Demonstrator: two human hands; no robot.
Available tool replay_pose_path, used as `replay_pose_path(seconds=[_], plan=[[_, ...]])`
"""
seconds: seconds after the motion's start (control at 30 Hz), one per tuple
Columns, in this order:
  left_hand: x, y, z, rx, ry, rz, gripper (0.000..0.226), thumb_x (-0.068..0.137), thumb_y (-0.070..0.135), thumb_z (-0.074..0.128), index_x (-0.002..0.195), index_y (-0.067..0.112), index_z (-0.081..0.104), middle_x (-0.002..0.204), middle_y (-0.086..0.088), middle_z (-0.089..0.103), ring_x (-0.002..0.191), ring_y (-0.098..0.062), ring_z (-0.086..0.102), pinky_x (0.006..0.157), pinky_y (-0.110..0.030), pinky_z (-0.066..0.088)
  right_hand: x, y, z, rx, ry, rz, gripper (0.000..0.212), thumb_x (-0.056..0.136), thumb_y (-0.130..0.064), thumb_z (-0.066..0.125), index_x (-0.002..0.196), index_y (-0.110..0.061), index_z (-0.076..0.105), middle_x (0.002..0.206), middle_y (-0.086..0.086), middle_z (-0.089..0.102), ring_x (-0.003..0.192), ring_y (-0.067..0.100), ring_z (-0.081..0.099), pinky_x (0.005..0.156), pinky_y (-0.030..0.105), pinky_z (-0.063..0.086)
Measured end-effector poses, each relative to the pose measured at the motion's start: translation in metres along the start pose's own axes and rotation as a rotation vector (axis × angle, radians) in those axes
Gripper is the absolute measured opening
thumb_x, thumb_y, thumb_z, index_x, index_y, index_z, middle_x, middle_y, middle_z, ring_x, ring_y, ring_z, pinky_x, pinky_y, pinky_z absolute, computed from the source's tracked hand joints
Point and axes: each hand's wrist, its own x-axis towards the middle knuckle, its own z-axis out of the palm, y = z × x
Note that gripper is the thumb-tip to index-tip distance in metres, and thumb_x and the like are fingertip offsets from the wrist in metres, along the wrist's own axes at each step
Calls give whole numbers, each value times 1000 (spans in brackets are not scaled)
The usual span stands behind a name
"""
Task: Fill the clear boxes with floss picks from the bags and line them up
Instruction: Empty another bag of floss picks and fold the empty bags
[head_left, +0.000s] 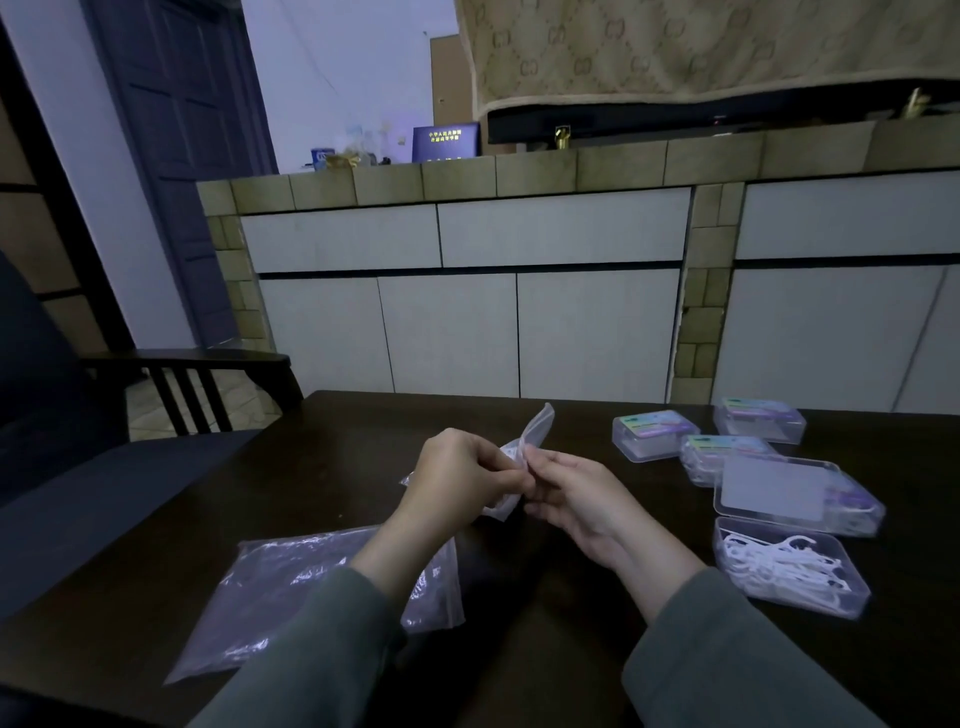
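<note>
Nearest, at the lower left of the frame, a big empty-looking plastic bag (311, 597) lies flat on the dark table (545, 597). At the lower right, an open box (789, 571) holds a loose tangle of white floss picks (779, 564), with its lid (795, 493) lying just behind it.

In the middle, the left hand (467, 473) and right hand (582, 501) meet over a small bag (524, 447), fingers of both curled in and pinching its edge. She looks to be prying it open, so the step is getting at more picks. Next would be drawing them out and carrying them right to the open box, which takes a careful pinch.

Farther back on the right, three closed boxes (654, 434) sit near one another.
</note>
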Motion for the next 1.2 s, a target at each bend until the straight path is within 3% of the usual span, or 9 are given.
replay_pose_path(seconds=[0.17,0.3,0.47,0.53,0.63,0.7,0.8,0.97,1.2], plan=[[-2,0,-1,-293,-116,-85,13,75,16,82,80,5,75,73,-17,69,62,-13,62,61,-26,55,2,4,1,125,-83,113,31,83,-34,65,108,-16,69,77,1,65,72,12,54,70,30,44],[-4,-2,-2,-439,-213,-106,17,81,14,76,90,1,70,79,-14,68,71,-16,65,65,-25,56,2,5,1,155,-149,92,32,95,-30,55,115,-10,68,100,12,70,92,23,64,87,36,49],[-1,-2,0,-489,-105,-135,29,90,26,66,93,-2,66,70,-8,64,61,-14,60,59,-26,55,2,3,0,52,-134,-85,23,96,-21,56,106,-7,72,103,20,66,97,30,66,94,48,52],[-1,-1,0,-462,-112,-115,21,94,22,61,92,1,63,70,-9,60,59,-15,57,55,-25,53,-1,2,1,-150,-108,-178,24,97,-25,54,104,-12,73,94,16,63,89,28,60,88,44,52],[0,-2,-2,-314,-111,-60,16,95,17,56,87,5,63,69,-6,58,61,-15,54,55,-24,49,-5,2,5,-490,-61,-277,26,101,-28,45,101,-15,68,79,1,61,72,10,56,66,22,45],[1,-3,0,-141,-37,-3,17,91,13,57,77,5,61,63,-5,59,59,-14,53,60,-30,47,-8,4,8,-655,-31,-351,28,102,-28,43,97,-10,64,76,0,57,69,8,53,63,22,42],[3,-6,-1,75,111,95,16,86,12,58,72,4,59,66,-13,64,55,-15,56,56,-30,47,-9,4,7,-705,25,-420,28,99,-24,47,93,-1,60,76,5,55,68,12,49,61,25,40],[11,-16,-22,54,382,47,15,84,10,58,72,1,57,64,-17,64,43,-6,59,53,-33,52,-5,-7,-10,-766,303,-431,22,94,-22,53,85,-6,64,74,4,58,67,11,52,61,25,43],[8,-4,-8,-45,258,114,12,82,7,64,84,14,55,68,-8,67,52,-12,64,59,-28,54,-5,-2,-7,-826,252,-356,20,97,-28,49,86,-16,60,80,1,61,74,13,57,61,24,44]])
